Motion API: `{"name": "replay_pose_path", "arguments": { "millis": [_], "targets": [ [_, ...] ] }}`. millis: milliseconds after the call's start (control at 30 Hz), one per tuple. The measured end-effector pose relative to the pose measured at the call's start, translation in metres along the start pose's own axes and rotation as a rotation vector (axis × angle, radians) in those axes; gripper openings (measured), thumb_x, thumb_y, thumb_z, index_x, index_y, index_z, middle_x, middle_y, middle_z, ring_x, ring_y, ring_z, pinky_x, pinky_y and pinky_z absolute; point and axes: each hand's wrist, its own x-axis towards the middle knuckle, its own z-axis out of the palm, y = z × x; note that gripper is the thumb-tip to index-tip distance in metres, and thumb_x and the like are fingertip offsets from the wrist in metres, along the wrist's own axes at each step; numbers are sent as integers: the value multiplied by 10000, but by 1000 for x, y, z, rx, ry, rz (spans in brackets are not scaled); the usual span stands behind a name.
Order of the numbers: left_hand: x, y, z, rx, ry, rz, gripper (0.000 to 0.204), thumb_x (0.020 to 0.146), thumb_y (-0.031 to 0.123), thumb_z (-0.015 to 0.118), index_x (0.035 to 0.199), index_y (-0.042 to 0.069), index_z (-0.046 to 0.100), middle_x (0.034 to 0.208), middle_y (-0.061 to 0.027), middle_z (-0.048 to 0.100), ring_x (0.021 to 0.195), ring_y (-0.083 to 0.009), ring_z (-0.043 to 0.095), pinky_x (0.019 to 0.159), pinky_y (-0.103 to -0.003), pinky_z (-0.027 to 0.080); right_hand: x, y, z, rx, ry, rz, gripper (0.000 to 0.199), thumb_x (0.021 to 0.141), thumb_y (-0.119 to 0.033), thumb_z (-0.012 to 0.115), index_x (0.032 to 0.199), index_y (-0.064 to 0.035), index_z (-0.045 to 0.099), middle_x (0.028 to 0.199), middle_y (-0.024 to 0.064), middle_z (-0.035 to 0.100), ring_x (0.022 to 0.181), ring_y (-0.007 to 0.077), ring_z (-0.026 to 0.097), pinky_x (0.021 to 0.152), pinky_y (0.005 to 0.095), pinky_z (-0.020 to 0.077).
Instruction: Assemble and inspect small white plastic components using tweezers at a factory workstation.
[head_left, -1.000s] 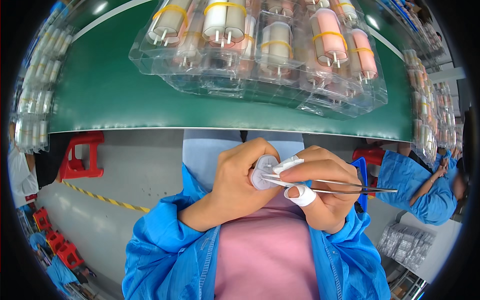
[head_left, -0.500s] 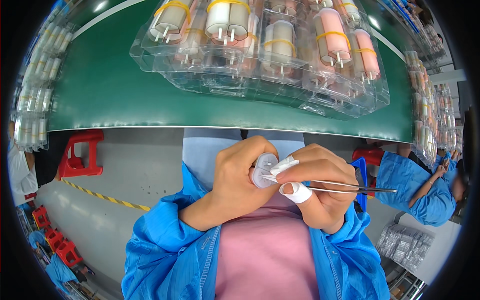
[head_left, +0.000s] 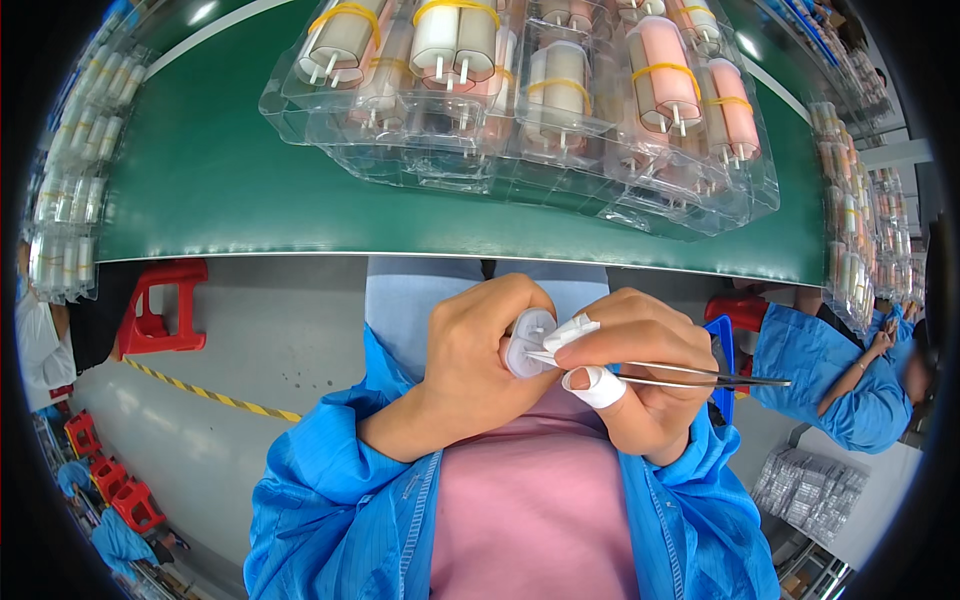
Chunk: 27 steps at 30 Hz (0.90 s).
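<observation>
Over my lap, my left hand [head_left: 478, 350] is wrapped round a pale, whitish plastic piece [head_left: 527, 335]. Its rounded double-lobed end faces up and right, while the rest is hidden in the fist. My right hand [head_left: 645, 365] grips metal tweezers [head_left: 690, 374] between thumb and fingers, with white tape [head_left: 597, 387] round the thumb and more round a finger. The tweezers' pale tips [head_left: 543, 357] rest at the face of the plastic piece; whether they pinch anything is too small to tell.
Beyond my hands stands a green table [head_left: 230, 190]. Stacked clear plastic trays [head_left: 420, 165] on it hold white, grey and pink double-tube parts [head_left: 665, 75] bound with yellow rubber bands. Red stools [head_left: 165, 305] stand at left. A person in blue [head_left: 810, 360] sits at right.
Almost nothing differs. The plastic piece and the tweezers have shifted very slightly, with both hands keeping their hold.
</observation>
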Motion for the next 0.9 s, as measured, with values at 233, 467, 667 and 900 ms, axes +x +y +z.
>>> {"name": "replay_pose_path", "arguments": {
  "millis": [233, 467, 667, 900],
  "targets": [
    [0, 1, -1, -7, -18, -18, 262, 607, 60, 782, 742, 54, 558, 660, -97, 577, 569, -268, 585, 495, -333, 436, -1, 0, 1, 15, 20, 3, 155, 696, -39, 747, 837, 0, 695, 781, 128, 670, 680, 241, 657, 603, 293, 524],
    [0, 0, 0, 7, -13, -2, 260, 602, 54, 772, 744, 56, 554, 655, -100, 570, 568, -279, 581, 492, -341, 433, 0, 2, -1, 12, -7, 1, 142, 700, -41, 739, 830, -6, 693, 780, 125, 669, 672, 245, 652, 596, 296, 518],
    [-1, -8, 2, 70, -12, 35, 248, 666, 120, 771, 741, 37, 550, 625, -60, 551, 537, -136, 549, 491, -255, 403, 1, 3, 1, -79, -31, -56, 136, 691, -44, 730, 816, -18, 683, 768, 118, 660, 655, 260, 639, 574, 301, 502],
    [0, -8, 4, 163, 9, 90, 237, 635, 89, 747, 744, 31, 545, 641, -90, 537, 552, -217, 556, 490, -294, 403, 3, 3, 0, -144, -54, -87, 165, 679, -54, 734, 829, -23, 675, 759, 111, 645, 643, 256, 623, 556, 301, 494]
  ]
}}
